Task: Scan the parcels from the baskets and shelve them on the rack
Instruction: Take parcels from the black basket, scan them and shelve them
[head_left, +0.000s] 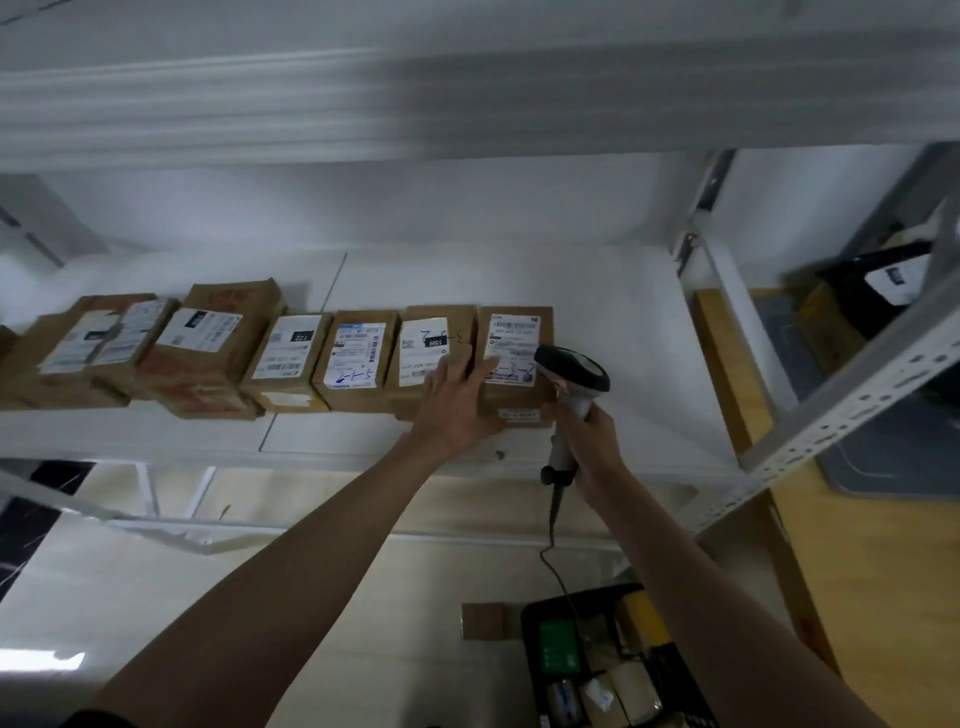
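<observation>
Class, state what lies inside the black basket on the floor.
The black basket holds several tan and pale wrapped parcels and something with a green screen. The right forearm hides the rest.

The basket (530, 623) of parcels is cut off by the bottom edge.

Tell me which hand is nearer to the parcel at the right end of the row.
Left. The left hand rests on the rightmost parcel; the right hand grips the scanner beside its right edge.
</observation>
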